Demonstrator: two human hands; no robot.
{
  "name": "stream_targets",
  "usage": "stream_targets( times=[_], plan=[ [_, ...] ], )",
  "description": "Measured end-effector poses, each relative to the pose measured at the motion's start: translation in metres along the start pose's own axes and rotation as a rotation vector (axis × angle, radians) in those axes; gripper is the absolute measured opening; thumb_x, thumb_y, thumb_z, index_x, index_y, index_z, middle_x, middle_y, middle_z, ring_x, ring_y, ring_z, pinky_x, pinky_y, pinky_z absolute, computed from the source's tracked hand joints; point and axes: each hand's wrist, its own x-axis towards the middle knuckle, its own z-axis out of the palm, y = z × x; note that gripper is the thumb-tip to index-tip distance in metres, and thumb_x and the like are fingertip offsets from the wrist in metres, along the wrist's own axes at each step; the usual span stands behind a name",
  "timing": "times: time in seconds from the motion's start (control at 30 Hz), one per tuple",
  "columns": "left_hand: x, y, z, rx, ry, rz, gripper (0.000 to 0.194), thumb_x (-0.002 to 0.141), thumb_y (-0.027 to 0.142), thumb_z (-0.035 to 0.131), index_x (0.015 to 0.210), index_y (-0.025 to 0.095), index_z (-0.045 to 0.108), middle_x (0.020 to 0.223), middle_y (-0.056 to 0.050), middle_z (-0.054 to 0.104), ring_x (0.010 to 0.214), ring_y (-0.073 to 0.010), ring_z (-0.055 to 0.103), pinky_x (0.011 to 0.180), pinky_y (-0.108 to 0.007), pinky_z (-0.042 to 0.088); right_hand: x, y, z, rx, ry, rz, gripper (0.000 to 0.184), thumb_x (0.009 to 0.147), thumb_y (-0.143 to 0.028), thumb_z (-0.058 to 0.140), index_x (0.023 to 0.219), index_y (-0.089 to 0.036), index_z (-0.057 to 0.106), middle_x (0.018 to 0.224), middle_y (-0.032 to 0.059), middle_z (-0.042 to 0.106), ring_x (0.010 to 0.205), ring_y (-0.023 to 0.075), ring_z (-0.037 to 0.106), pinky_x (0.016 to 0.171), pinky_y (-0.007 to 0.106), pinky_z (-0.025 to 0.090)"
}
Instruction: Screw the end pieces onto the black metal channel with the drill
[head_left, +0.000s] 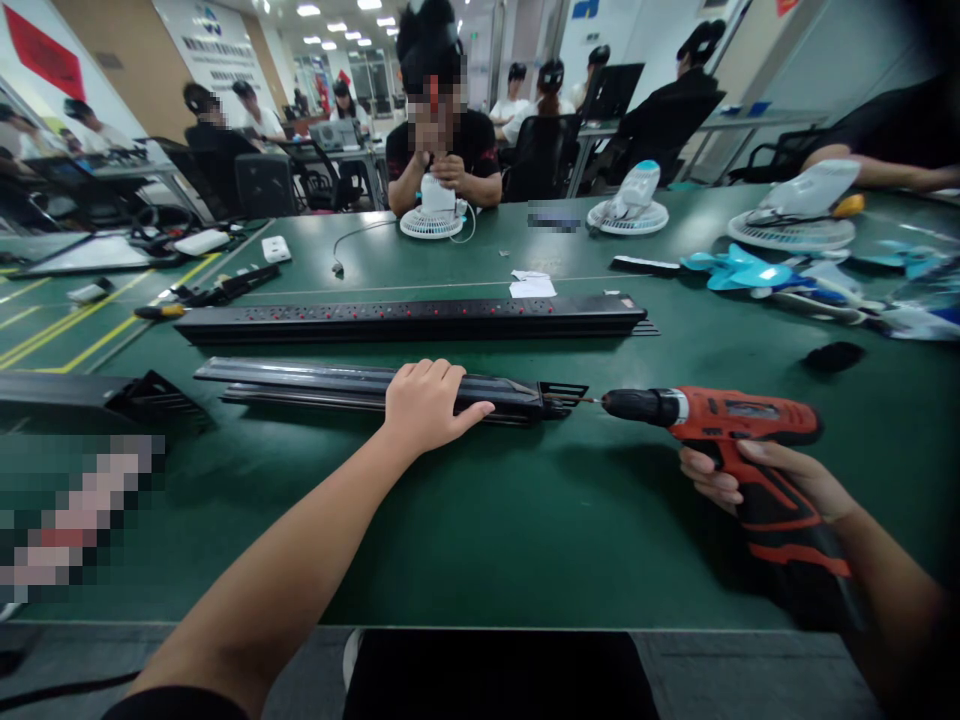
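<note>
My right hand (787,480) is closed round the handle of a red and black cordless drill (742,412), its index finger by the trigger. The drill's long thin bit (581,400) points left, its tip at the slotted end bracket (562,392) of a long black metal housing (330,385). Whether the tip sits in a screw is too small to tell. Over the housing's right half lies my left hand (425,400), fingers curled across the far side and thumb along the top, holding it against the green table (480,560).
Behind the housing lies a long black power strip (405,318) with sockets. Another black housing (60,395) is at left. White fans (626,215), blue fan blades (735,268) and a yellow-handled screwdriver (157,312) lie about. Across the table a person (442,130) handles a fan.
</note>
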Motion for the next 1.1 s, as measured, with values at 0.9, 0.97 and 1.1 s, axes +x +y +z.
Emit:
stream_targets(
  times=[0.9,0.97,1.1],
  plan=[
    [-0.0002,0.0000,-0.0002,0.007,0.007,0.001,0.064,0.096,0.073,0.046,0.109,0.017,0.072,0.097,-0.011,0.073,0.091,-0.0291,0.067,0.082,-0.043,0.048,0.0013,0.0019,0.0044,0.085,0.103,-0.062,0.038,0.060,-0.055,0.061,0.084,-0.026,0.055,0.063,-0.0020,0.051,0.041,0.0067,0.033,0.034,0.022,0.034],
    [-0.0004,0.0000,-0.0003,0.008,0.005,-0.001,0.064,0.096,0.073,0.045,0.109,0.017,0.072,0.098,-0.011,0.073,0.091,-0.0292,0.067,0.081,-0.043,0.048,0.0015,0.0012,0.0039,0.070,0.067,-0.047,0.037,0.060,-0.056,0.060,0.081,-0.025,0.054,0.061,-0.0020,0.050,0.040,0.0070,0.032,0.034,0.022,0.035],
    [-0.0006,0.0002,-0.0005,0.007,0.005,-0.001,0.064,0.096,0.073,0.045,0.108,0.016,0.072,0.097,-0.011,0.073,0.091,-0.0290,0.067,0.082,-0.043,0.047,0.0020,0.0006,0.0001,0.022,0.003,-0.013,0.040,0.061,-0.061,0.057,0.074,-0.023,0.054,0.055,-0.0032,0.045,0.040,0.0069,0.031,0.036,0.023,0.035]
  ],
)
